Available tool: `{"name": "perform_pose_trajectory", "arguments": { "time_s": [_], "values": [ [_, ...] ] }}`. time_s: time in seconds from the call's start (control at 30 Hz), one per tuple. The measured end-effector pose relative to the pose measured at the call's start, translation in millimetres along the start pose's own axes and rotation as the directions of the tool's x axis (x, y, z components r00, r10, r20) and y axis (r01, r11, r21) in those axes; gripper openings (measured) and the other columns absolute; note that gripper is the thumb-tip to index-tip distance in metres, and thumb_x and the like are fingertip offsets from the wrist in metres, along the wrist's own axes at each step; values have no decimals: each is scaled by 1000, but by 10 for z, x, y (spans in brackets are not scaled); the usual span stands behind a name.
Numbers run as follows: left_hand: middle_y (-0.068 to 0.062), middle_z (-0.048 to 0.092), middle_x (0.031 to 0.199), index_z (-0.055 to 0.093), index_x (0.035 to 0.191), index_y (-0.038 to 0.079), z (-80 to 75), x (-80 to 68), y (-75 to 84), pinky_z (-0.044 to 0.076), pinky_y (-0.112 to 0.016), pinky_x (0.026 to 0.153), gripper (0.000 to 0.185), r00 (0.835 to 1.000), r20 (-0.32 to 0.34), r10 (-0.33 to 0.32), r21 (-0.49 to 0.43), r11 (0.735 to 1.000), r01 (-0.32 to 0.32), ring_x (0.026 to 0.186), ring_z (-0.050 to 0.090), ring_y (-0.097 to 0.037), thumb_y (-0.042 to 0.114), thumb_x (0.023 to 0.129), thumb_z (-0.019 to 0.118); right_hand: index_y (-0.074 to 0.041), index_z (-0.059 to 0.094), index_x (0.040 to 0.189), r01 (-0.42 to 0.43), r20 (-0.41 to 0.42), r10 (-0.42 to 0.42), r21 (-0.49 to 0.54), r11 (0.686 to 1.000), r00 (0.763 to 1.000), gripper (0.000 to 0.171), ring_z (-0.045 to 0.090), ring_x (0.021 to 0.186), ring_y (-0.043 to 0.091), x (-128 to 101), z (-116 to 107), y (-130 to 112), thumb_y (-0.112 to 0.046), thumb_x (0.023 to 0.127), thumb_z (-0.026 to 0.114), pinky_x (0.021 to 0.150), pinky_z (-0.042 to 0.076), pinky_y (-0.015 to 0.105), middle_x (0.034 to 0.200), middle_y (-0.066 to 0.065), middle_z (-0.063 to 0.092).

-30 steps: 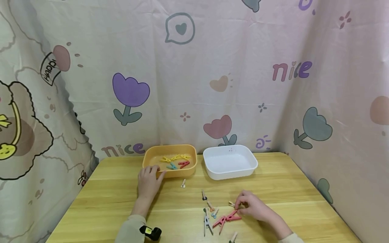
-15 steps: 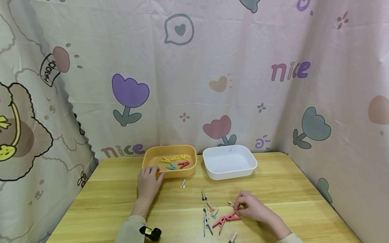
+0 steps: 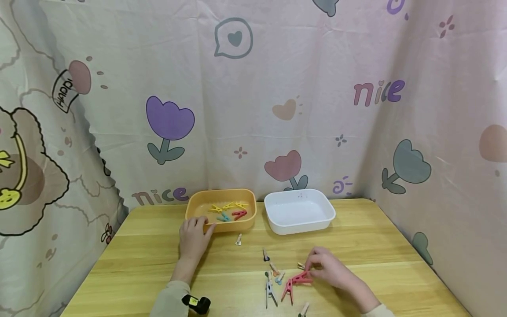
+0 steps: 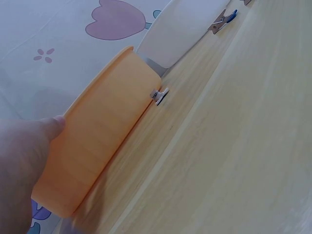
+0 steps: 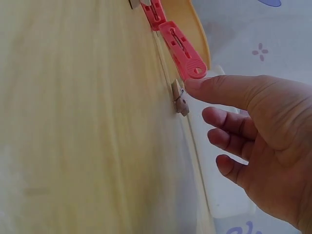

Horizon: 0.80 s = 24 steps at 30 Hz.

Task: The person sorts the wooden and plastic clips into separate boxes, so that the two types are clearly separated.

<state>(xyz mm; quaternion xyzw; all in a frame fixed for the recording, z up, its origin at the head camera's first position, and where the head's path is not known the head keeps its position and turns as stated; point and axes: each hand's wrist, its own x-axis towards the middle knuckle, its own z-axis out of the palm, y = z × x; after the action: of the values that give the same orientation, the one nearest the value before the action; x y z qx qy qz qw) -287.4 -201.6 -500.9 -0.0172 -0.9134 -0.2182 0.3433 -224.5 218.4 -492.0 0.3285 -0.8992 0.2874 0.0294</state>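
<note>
Pink peg [image 3: 288, 290], legs splayed, on near tabletop [image 3: 229, 281]. Just beyond, second pink peg [image 5: 185, 56]: slotted, ridged end with round hole, pinched there in the grip of right hand [image 3: 328, 267]; cannot tell if lifted. Farther, left hand [image 3: 193, 237], grip closed on rim of orange tray [image 4: 105, 112].

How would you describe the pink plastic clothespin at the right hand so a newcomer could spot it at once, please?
Find the white rectangular plastic tray on the light wooden table, then look nearer the person, to the bare right hand. The pink plastic clothespin lies at its thumb. Another pink plastic clothespin sits just to the left, but only this one meets the hand.
</note>
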Motion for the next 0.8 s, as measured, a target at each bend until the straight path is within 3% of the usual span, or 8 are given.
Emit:
{"name": "perform_pose_trajectory", "arguments": {
  "time_s": [0.2,0.47,0.8],
  "values": [
    [-12,62,92,64,93,9,-11,4,8,40,-47,85,31,1000,-13,9,3,1000,-9,89,53,-33,36,84,76,-26,69,81,54,-72,-57,-44,998,996,23,47,89,2,15,-26,-27,-4,76,77,74,46,24,91,-12,55],
    [-11,61,91,63,92,9,-10,7,11,39,-46,85,31,1000,-7,13,6,1000,-13,89,52,-32,37,84,75,-27,68,82,60,-157,-78,-114,992,984,21,48,91,3,33,-83,-93,-9,77,78,76,48,24,93,-15,54],
    [-11,61,91,63,92,10,-8,-7,-1,39,-46,86,31,1000,-1,9,4,1000,-9,89,52,-32,37,84,75,-26,66,83,119,-257,-173,-212,970,951,21,47,89,3,178,-88,-138,-12,75,81,76,47,26,92,-14,54]
  ]
}}
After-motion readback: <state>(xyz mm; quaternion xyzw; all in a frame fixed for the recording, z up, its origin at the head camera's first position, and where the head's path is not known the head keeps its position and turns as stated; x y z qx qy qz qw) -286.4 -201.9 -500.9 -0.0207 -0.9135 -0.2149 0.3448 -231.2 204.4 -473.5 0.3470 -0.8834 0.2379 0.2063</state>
